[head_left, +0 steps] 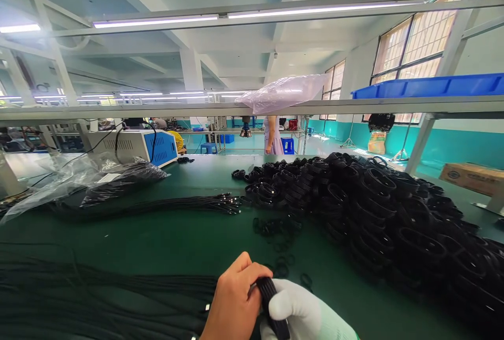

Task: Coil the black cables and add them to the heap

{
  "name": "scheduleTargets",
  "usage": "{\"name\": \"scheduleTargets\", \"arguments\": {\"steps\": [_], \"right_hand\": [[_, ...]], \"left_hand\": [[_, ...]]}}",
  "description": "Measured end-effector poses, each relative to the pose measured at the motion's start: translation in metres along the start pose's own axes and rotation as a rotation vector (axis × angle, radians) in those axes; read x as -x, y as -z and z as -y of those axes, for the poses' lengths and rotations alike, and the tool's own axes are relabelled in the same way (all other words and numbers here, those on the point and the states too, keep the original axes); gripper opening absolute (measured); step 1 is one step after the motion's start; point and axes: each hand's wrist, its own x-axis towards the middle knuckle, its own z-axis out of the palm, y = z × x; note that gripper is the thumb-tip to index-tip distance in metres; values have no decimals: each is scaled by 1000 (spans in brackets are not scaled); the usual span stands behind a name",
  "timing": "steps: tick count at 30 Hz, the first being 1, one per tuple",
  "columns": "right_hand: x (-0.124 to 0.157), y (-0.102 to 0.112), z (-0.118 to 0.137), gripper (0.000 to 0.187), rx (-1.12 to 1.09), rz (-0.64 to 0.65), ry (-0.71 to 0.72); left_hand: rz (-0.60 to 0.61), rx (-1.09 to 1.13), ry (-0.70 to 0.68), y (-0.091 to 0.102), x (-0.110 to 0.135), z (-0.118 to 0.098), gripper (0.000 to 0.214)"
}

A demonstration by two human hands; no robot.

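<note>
The fingers (258, 272) of the bare left hand (234, 298) pinch the upper end of one black cable coil (268, 292), while the gloved right hand (309, 306) clasps its lower right side, thumb across the front. The coil is between the two hands, above the near edge of the green bench (149, 240).

From the left, one clear plastic bag (129, 179) lies on the bench with black contents, too dim to identify, and one white label (108, 177). Nearer, loose straight cables (98, 298) spread along the front as far as the left hand, too many to count. Behind the bag stands one white-and-blue machine (136, 145). A bundle of cables (177, 203) reaches toward the middle, its pale plugs at the right end.

A shelf (177, 112) crosses over the bench, bearing one crumpled plastic sheet (283, 92). Below it, in the background, one person (272, 135) stands. Just past the hands lie several small black rings (306, 280), some overlapping. A large heap of coiled cables (374, 214) crowds the right side, beyond counting. Above it, one blue tray (429, 86) sits on the shelf, its inside hidden. At far right is one cardboard box (472, 178).
</note>
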Motion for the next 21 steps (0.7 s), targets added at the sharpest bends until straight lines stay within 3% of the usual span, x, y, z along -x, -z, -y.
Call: {"name": "scheduleTargets", "arguments": {"steps": [9,11,14,16,18,21], "right_hand": [[-5,0,-7,42,52,107,168],[-6,-5,-4,44,91,48,187],[-6,-14,5,45,203,-89,162],[-6,-21,10,43,384,-247,142],[-6,-26,12,43,596,-363,177],[-2,-28,14,49,556,-291,167]], "left_hand": [[-81,171,69,8,-3,5,22],[20,202,90,20,-7,7,24],[271,304,195,39,-11,10,42],[311,210,306,43,-8,9,50],[239,-15,346,37,-3,7,47],[119,-184,248,21,5,3,45]]}}
